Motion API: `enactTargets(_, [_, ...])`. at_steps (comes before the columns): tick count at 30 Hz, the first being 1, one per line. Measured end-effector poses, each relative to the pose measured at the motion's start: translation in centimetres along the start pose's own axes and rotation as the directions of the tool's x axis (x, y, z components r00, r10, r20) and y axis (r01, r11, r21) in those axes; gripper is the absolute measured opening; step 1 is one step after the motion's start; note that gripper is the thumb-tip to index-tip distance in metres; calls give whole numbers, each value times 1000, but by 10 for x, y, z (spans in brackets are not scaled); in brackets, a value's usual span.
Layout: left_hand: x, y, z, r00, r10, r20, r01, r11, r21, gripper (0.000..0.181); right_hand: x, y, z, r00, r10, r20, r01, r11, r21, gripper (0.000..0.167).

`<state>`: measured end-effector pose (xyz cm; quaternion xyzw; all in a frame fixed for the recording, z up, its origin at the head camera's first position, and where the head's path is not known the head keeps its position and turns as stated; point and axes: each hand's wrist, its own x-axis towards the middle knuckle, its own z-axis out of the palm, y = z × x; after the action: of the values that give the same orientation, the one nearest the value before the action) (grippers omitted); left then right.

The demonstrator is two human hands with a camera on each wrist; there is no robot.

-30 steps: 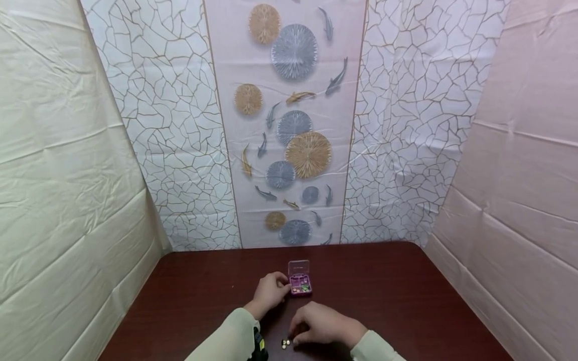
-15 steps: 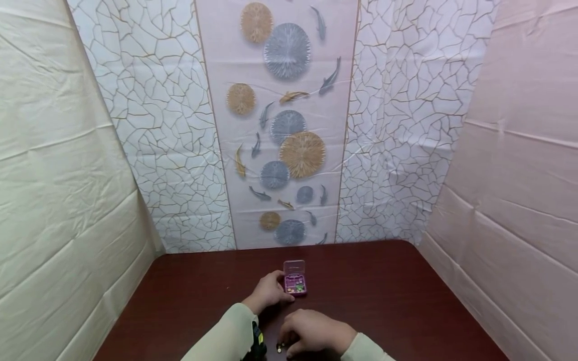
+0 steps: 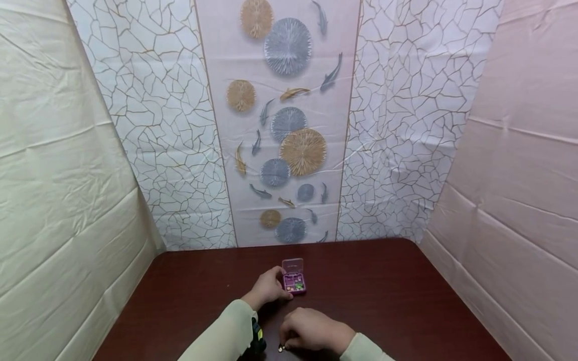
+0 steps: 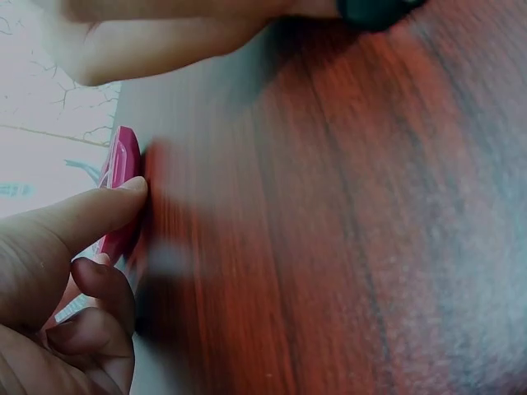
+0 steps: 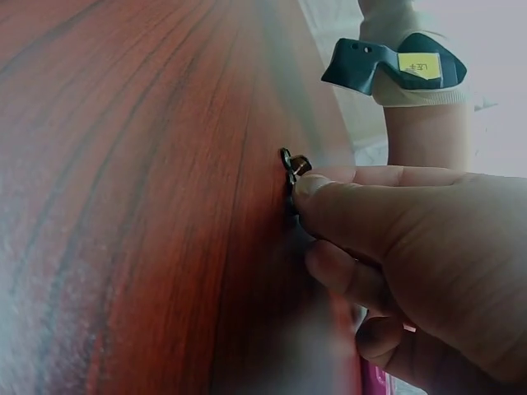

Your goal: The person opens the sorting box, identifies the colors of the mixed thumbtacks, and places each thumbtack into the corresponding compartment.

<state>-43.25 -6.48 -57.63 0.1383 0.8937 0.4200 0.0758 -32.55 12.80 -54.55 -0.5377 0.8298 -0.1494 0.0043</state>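
Note:
In the head view a small purple pill box (image 3: 295, 289) stands on the table with its clear lid (image 3: 292, 266) raised. Green and orange bits lie in its front compartments. My left hand (image 3: 268, 286) grips the box's left side; the left wrist view has the thumb on the box's pink edge (image 4: 123, 156). Closer to me, my right hand (image 3: 311, 328) is down at the tabletop, thumb and forefinger pinching at a few small shiny gold-and-dark pieces (image 5: 300, 165). Its fingertips partly hide them, so which piece is held is unclear.
The dark red-brown wooden table (image 3: 370, 281) reaches back to a patterned cloth (image 3: 289, 150). Pale cloth walls (image 3: 519, 175) flank both sides. A dark band with a yellow label (image 5: 420, 66) is strapped to my left wrist.
My right hand has shifted slightly left and closed its fingertips over the small pieces, covering some. My left thumb has moved to the box's front corner; the view has shifted a little.

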Motion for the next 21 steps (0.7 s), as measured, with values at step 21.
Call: enactTargets(21, [-5,4,-4,999,-23,-27,25,997,73,62,2,-6,1,999,45,-14,-45,999,-8,13])
